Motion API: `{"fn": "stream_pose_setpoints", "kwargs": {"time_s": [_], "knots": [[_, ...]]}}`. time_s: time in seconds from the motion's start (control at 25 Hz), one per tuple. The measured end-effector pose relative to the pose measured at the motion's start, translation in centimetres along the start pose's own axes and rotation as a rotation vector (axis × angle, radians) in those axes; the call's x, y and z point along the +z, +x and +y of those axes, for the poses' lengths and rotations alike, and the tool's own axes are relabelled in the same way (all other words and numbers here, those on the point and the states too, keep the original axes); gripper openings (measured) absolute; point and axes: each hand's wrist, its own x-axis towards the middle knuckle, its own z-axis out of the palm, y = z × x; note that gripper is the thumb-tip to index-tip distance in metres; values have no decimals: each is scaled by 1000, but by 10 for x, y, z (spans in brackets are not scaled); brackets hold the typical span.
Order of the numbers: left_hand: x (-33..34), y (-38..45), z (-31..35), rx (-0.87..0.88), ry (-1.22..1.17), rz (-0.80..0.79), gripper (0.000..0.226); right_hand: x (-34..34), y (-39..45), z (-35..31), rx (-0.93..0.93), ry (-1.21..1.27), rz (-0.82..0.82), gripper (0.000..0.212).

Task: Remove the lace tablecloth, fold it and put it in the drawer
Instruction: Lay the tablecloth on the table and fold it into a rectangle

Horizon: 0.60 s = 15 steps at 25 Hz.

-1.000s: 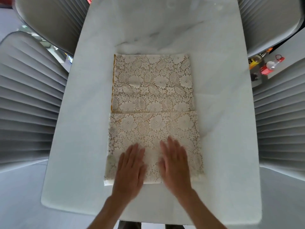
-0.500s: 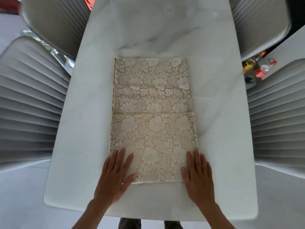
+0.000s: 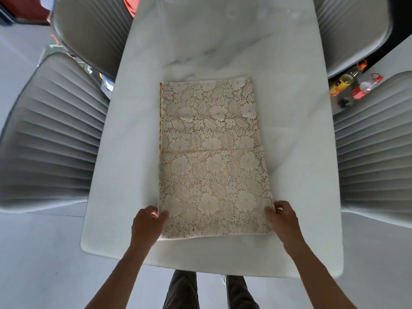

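- At the table's (image 3: 133,219) near edge, the left hand (image 3: 146,226) has gone from lying flat to curling round the near-left corner of the lace tablecloth (image 3: 211,157), thumb on top.
- The right hand (image 3: 284,221) likewise now pinches the near-right corner.
- Smoothing looks finished; I judge another fold, near end carried to far end, comes next.
- The cloth lies folded mid-table, far half flat. No drawer in view.
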Motion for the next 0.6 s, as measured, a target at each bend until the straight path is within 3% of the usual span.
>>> {"fn": "stream_pose_setpoints", "kwargs": {"time_s": [0.04,0.12,0.2,0.28,0.36,0.48,0.6], "knots": [[-4,-5,1,-7,-115,-29,16,-6,-3,1,-26,47,-12,22],[-13,-15,-1,-8,-283,-139,32,-18,-9,2,-67,65,-83,40],[-28,-24,-7,-9,-372,-283,39,-34,-13,3,-58,89,-195,35],[-49,-31,-6,-39,-517,-387,27,-55,-14,-7,-11,198,-326,25],[-72,-30,6,-55,-639,-409,16,-67,-12,-28,-3,347,-435,33],[-102,-2,45,53,-621,-424,23,-69,4,-82,-98,401,-501,31],[-121,41,89,189,-498,-449,22,-57,32,-140,-154,326,-413,16]]}}
